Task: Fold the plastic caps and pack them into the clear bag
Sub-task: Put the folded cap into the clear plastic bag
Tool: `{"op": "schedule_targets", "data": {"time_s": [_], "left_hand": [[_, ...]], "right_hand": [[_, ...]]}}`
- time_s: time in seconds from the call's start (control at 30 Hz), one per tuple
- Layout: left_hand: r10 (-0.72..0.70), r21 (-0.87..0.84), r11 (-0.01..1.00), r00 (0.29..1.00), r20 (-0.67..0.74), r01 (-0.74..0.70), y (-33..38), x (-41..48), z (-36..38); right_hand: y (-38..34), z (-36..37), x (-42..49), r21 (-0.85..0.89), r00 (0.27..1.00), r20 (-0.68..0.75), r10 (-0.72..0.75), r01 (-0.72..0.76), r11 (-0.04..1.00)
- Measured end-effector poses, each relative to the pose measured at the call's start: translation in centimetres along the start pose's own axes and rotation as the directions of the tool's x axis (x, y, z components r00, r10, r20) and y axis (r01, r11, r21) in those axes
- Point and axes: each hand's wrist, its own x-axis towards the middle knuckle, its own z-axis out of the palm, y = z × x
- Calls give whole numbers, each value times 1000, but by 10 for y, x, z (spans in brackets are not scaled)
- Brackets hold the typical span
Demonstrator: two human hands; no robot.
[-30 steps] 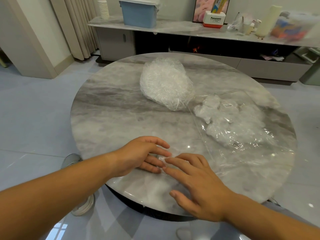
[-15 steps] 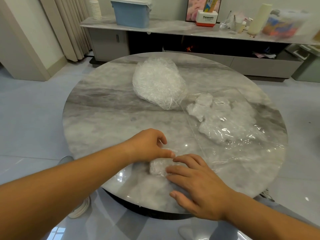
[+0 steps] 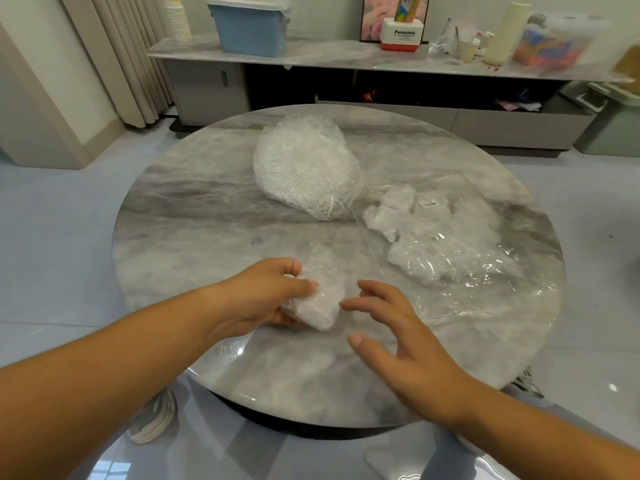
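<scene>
— What has the left hand [image 3: 266,296] got?

— A folded plastic cap [image 3: 320,299], a crumpled clear wad. The thumb lies on top and the fingers curl underneath, pinching its left end over the near part of the round marble table [image 3: 194,244]. I can't tell whether it is lifted or resting there.

— And the right hand [image 3: 398,337]?

— Spread wide, fingers straight and apart, holding nothing. Its fingertips are just beside the cap's right edge; I can't tell whether they touch.

— Where's the clear bag [image 3: 485,292]?

— Flat on the right side of the table, just right of that hand, with several folded caps [image 3: 415,251] inside.

— Anything else?

— A heap of loose caps [image 3: 304,168] on the far middle of the table, just left of the bag's far corner. Beyond the table, a low sideboard [image 3: 346,60] carries a blue box [image 3: 251,29].
</scene>
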Motion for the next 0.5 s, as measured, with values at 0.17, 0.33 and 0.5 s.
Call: {"op": "schedule_targets", "data": {"time_s": [0.17,0.33,0.5], "left_hand": [[50,-217,975,998,49,-39,-2,-14,10],[35,-232,973,984,174,7,-4,-24,19],[-93,-260,950,952,291,172,-4,-30,21]], "right_hand": [[-17,-4,14,514,980,61,187,-191,836],[-17,-9,22,639,975,24,220,-184,747],[-13,-15,19,380,993,-114,36,10,925]]}}
